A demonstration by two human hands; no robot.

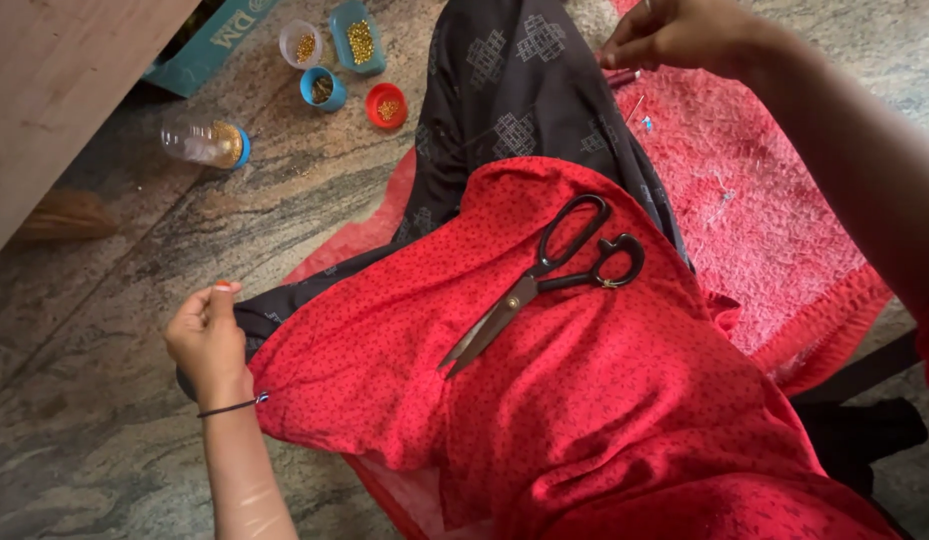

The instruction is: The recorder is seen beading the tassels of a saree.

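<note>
I'm looking down at a mottled grey-brown stone floor (pixel 104 400), polished, w/ a pale wooden panel (pixel 54 90) cutting across the far left corner. Red dotted fabric (pixel 604 400) is draped over the lap in the near centre, and black-handled scissors (pixel 539 280) lie on top of it, blades shut, tips pointing near-left. Under it a dark grey cloth w/ pale square motifs (pixel 514 90) runs toward the far side. To the right a pinkish-red fuzzy mat (pixel 764 230) is spread on the floor, a few small bits scattered on it, too small to ID. My left hand (pixel 209 340) is closed, pinching the dark cloth's edge at the near left, thin black band at the wrist. My right hand (pixel 674 35) is at the far right, fingers pinched together above the mat's edge; can't tell what's in them. Far left on the floor: a clear bottle (pixel 204 143) lying on its side, plus small open containers (pixel 344 60) w/ gold beads, blue, clear and red, near a teal box (pixel 209 45).
</note>
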